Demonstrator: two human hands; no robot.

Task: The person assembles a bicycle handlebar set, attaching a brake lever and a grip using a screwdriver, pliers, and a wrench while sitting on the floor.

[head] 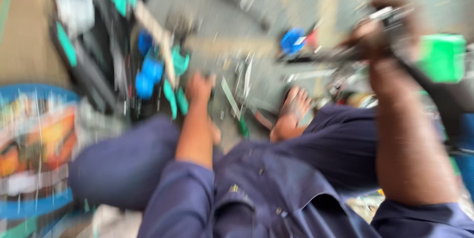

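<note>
Super blurry: right hand [380,33] closed around a dark tool [395,18]; left hand [200,87] reaches toward floor clutter [237,85], its grip can't be told.

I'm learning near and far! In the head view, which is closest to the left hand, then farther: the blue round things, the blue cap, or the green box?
From the left hand:
1. Blue round things, just left.
2. Blue cap, up right.
3. Green box, far right.
</note>
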